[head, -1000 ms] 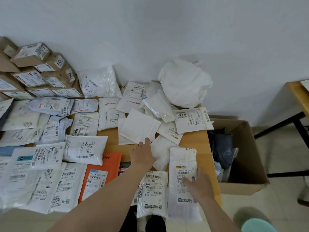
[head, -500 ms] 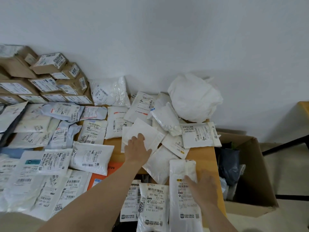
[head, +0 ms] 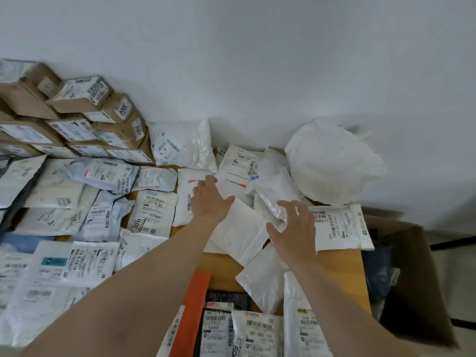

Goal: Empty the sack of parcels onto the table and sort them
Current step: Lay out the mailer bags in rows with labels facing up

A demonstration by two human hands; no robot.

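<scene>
Reaching into the unsorted heap [head: 268, 181] at 12 o'clock. Left hand [head: 210, 202] lies flat, fingers straight, on the white mailers. Right hand [head: 293, 228] has its fingers spread apart and grips nothing. Sack [head: 332, 163] sits crumpled at 1 o'clock, against the wall.

Risk: the slick, overlapped mailers could slide. A rightward sweep could push the labelled parcel [head: 340, 228] off the table [head: 221, 266] edge into the open carton [head: 412, 266] at 3 o'clock.

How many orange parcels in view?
1. The orange parcel lies at the table's near edge, between the left forearm, which covers part of it, and a black parcel. Others may be buried out of sight.
</scene>
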